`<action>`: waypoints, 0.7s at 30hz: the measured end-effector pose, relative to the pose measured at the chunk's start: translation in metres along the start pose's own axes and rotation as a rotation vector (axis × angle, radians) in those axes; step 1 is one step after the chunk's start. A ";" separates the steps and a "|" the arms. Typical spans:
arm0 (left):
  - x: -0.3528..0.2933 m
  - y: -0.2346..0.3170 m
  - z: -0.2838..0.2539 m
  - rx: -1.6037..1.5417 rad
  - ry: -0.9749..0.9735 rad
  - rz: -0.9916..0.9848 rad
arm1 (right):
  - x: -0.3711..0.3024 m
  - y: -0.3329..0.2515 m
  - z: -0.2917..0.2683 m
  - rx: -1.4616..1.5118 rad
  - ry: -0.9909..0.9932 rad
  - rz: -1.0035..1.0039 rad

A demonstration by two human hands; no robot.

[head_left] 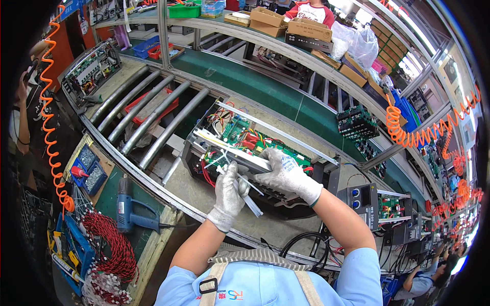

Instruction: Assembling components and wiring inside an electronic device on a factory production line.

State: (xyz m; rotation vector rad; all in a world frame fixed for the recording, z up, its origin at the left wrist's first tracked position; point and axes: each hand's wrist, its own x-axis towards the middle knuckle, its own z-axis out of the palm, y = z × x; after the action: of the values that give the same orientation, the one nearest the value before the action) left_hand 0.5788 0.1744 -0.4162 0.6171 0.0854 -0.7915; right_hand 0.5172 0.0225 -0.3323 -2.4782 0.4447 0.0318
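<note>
Open electronic unit (pixel 240 129), one at the middle, sits on a pale tabletop (pixel 185 187) beside at least five metal rollers (pixel 164 117), its green boards and red and black wires showing. Two gloved hands are at its near side: the left hand (pixel 230 196) has its grip closed on a few white strips (pixel 252 205), while the right hand (pixel 286 173) curves over the end of a grey bar (pixel 245 159); I cannot tell whether that grip clenches it or only rests. One red tray (pixel 176 104) below the rollers contains clear plastic. To the left are one blue heat gun (pixel 133 211), one bundle of red and black wires (pixel 108 237), one blue bin (pixel 98 184) with small metal parts in two compartments, and one blue tray (pixel 88 255) of tools with yellow parts. One more open unit (pixel 94 74) stands beyond the rollers; at right, another has two blue knobs (pixel 356 198). Farther off, one green bin (pixel 185 10) and two open cardboard boxes (pixel 266 23) stand on a shelf (pixel 214 23), contents unclear
</note>
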 end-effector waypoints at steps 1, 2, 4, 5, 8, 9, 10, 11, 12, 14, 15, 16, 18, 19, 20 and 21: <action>-0.001 0.001 -0.002 0.001 0.004 -0.009 | -0.001 -0.002 0.000 -0.049 -0.027 -0.020; -0.001 0.002 -0.005 -0.015 -0.037 -0.003 | -0.002 -0.004 0.000 -0.096 -0.054 -0.042; -0.009 0.005 -0.005 0.053 -0.062 0.025 | -0.017 -0.007 0.002 -0.163 -0.070 -0.029; -0.014 0.006 -0.006 0.204 -0.080 0.066 | -0.021 -0.006 0.001 -0.232 -0.085 -0.024; -0.026 0.025 -0.007 0.641 -0.133 0.127 | -0.020 -0.010 -0.004 -0.286 -0.176 -0.057; -0.029 0.029 -0.008 0.652 -0.131 0.122 | -0.018 -0.010 -0.006 -0.347 -0.185 -0.087; -0.028 0.032 -0.008 0.696 -0.154 0.118 | -0.012 -0.001 -0.006 -0.239 -0.133 -0.131; -0.028 0.037 -0.007 0.740 -0.177 0.114 | -0.012 0.006 -0.006 -0.232 -0.126 -0.132; -0.035 0.048 -0.007 0.778 -0.133 -0.061 | -0.013 0.009 -0.007 -0.080 -0.191 -0.062; -0.043 0.033 -0.024 0.803 -0.186 -0.077 | -0.009 0.002 -0.011 0.099 -0.290 -0.006; -0.046 0.027 -0.029 0.819 -0.252 -0.105 | -0.004 0.012 -0.005 0.137 -0.262 -0.104; -0.052 0.036 -0.014 0.926 -0.237 -0.187 | -0.002 0.016 0.001 0.227 -0.278 -0.102; -0.042 0.035 0.001 0.886 -0.197 -0.196 | -0.003 0.023 0.004 0.304 -0.292 -0.108; -0.036 0.034 0.009 0.848 -0.170 -0.211 | -0.004 0.029 0.006 0.296 -0.197 -0.214; -0.023 0.029 0.005 0.943 -0.228 -0.117 | -0.002 0.034 0.007 0.287 -0.108 -0.330; -0.012 0.020 -0.003 0.938 -0.220 -0.099 | 0.002 0.038 0.007 0.292 -0.201 -0.235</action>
State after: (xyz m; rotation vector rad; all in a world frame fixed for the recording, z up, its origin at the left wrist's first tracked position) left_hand 0.5847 0.1946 -0.4053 1.4086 -0.4891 -0.9782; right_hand 0.5074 -0.0024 -0.3601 -2.1960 0.0644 0.1109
